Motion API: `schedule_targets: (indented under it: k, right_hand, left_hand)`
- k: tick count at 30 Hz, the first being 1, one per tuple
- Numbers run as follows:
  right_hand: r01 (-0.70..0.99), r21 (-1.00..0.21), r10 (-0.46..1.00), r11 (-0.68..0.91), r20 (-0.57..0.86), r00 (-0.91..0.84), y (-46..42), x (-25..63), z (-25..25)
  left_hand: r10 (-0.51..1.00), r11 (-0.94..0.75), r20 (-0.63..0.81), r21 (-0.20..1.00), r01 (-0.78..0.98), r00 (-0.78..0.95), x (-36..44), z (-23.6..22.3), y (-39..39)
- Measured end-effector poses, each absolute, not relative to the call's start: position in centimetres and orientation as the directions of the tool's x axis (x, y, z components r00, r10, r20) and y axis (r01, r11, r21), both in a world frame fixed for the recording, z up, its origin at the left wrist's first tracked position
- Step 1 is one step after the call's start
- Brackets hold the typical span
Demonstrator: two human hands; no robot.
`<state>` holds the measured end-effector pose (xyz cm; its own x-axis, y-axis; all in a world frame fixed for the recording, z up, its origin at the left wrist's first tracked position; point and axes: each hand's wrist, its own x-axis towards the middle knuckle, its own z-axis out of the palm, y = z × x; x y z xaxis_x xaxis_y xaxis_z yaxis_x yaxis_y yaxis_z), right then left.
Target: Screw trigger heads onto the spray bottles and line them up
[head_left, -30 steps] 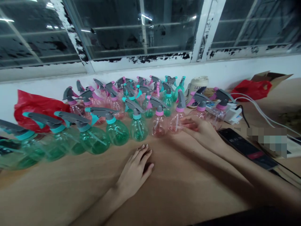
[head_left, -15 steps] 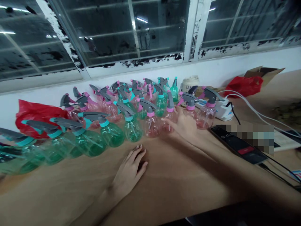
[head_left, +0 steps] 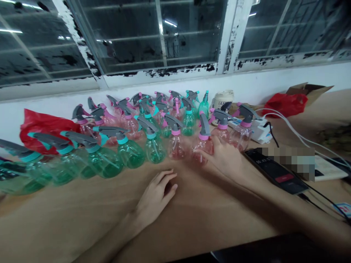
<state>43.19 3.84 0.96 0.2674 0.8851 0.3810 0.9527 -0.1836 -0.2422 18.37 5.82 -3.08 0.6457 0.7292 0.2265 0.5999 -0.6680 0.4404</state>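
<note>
My right hand [head_left: 223, 155] is wrapped around the body of a pink spray bottle [head_left: 202, 146], thumb in front and fingers behind. That bottle has a grey trigger head and a pink collar. My left hand [head_left: 156, 193] is over the table in front of the bottles, fingers apart and slightly curled, holding nothing. Left of the held bottle stands another pink spray bottle [head_left: 177, 144], with a green spray bottle [head_left: 155, 148] beside it. Two pink bottles, including the one at the right end [head_left: 244, 128], stand just behind my right hand.
Several more green and pink bottles fill the back and left of the table [head_left: 109, 208]. A red plastic bag [head_left: 46, 128] lies behind the left row. At right are a phone [head_left: 274, 170], a white power strip [head_left: 261, 131], cables, a second red bag [head_left: 286, 104] and a cardboard box [head_left: 309, 89].
My right hand has closed on the pink spray bottle and brought it slightly toward me, out of the row. My left hand has shifted a little to the right.
</note>
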Motion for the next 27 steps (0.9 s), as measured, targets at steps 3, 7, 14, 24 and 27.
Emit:
schedule_targets:
  k: [3,7,14,24,27]
  right_hand:
    - [0.959,-0.255,0.909,-0.123,0.358,0.212,1.8,43.2,1.5]
    - [0.935,-0.330,0.923,0.127,0.385,0.011,-0.8,43.1,2.4]
    - [0.791,-0.476,0.899,0.385,0.386,-0.205,-2.4,43.2,2.2]
    - [0.753,-0.457,0.869,0.474,0.383,-0.314,-1.2,44.4,3.8]
    - [0.678,-0.590,0.892,0.438,0.378,-0.247,-0.6,43.6,4.3]
  left_hand:
    - [0.740,-0.637,0.208,0.523,0.566,0.640,19.5,-2.4,5.2]
    - [0.750,-0.589,0.162,0.605,0.536,0.642,20.9,-1.8,4.9]
    - [0.695,-0.589,0.165,0.689,0.423,0.700,22.3,-2.0,4.4]
    - [0.721,-0.563,0.202,0.728,0.391,0.662,22.7,-3.0,3.9]
    - [0.713,-0.564,0.216,0.742,0.362,0.667,23.1,-3.2,3.9]
